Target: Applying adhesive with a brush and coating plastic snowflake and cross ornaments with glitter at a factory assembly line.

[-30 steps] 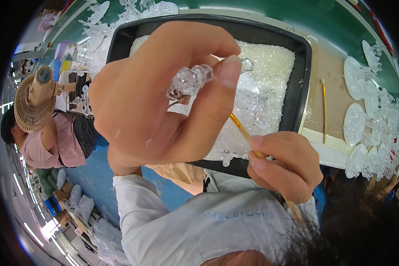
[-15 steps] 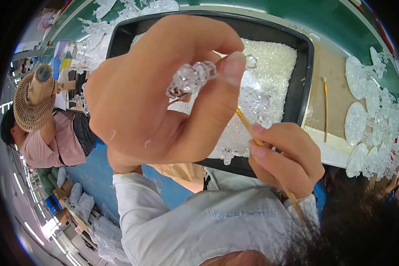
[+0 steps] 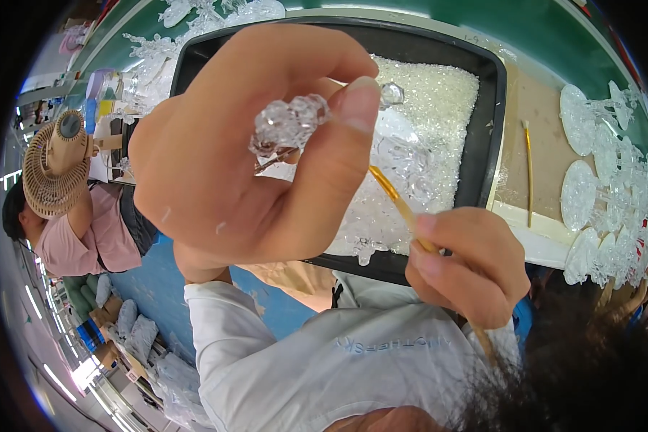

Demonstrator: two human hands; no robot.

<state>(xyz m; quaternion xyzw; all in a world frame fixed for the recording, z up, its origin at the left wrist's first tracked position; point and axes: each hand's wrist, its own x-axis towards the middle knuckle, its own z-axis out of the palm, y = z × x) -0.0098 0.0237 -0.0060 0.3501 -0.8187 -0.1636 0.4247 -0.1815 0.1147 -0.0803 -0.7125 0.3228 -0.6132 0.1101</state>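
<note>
Large and close in the view, my left hand [image 3: 216,165] is closed with thumb and forefinger pinching a clear faceted plastic ornament [image 3: 288,124]. Part of the ornament is hidden inside the curled fingers. My right hand [image 3: 475,263] grips a thin paintbrush [image 3: 396,196] with a yellowish handle, pointed up and left toward the left thumb. The brush tip is hidden behind the left hand. Below both hands is a black tray [image 3: 491,144] of pale clear granules [image 3: 439,90], with another clear moulded piece [image 3: 407,162] lying on them.
Clear oval-based ornaments [image 3: 577,194] crowd the right side of the green table, and more [image 3: 194,32] stand at the far left. A second brush [image 3: 529,173] lies on a brown board [image 3: 518,144]. At left are a beige fan [image 3: 54,169] and a person in pink [image 3: 93,234].
My left hand has shifted slightly left with the ornament. The right hand has moved a little down and right, and more of the brush's length shows between the hands.
</note>
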